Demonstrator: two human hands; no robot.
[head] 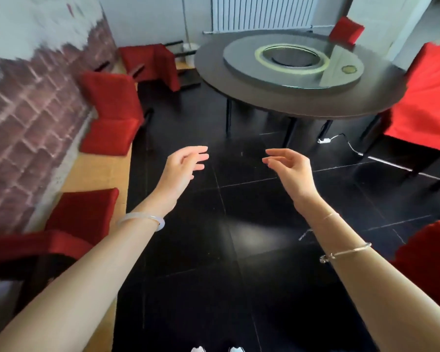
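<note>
The left hand (182, 168) and right hand (291, 171) hover empty over the black floor (214, 250), fingers loose and spread, likely poised to reach. The round table (214, 69) stands well ahead, red chairs (109, 97) drawn around it.

No text can be read here. A round yellowish emblem (349, 69) sits on a grey card (333, 71) lying on the round table (212, 63), but it is too blurred to show any letters.

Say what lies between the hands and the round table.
Head view: only bare black floor tiles between the left hand, the right hand and the round table; both hands are empty.
</note>
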